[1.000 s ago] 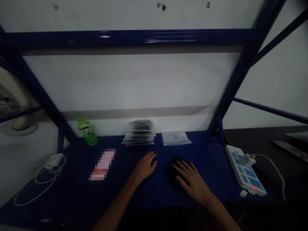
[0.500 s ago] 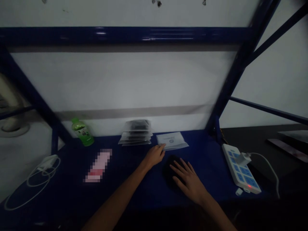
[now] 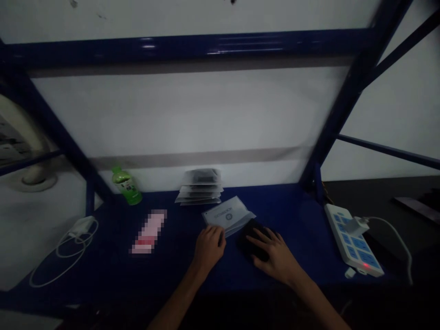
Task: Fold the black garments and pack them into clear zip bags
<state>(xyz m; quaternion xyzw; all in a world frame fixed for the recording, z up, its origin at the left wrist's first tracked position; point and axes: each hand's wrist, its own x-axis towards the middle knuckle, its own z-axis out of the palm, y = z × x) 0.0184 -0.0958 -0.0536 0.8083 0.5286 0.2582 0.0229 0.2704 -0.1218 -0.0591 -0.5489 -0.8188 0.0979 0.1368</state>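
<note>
Clear plastic packet (image 3: 227, 217) touching curled left hand (image 3: 209, 250), grip unclear, open right hand (image 3: 275, 261) on black object (image 3: 252, 240)

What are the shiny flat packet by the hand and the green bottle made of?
The packet looks like thin, glossy plastic, because its edges seem see-through and shiny, though the dim light makes that hard to be sure of. The bottle looks like smooth plastic, tinted green, with a shine on its shoulder; glass is hard to rule out from here.

Two hands (image 3: 209, 250) (image 3: 275, 261), one pouch (image 3: 227, 216), one bottle (image 3: 126, 187), one power strip (image 3: 350, 240).
</note>
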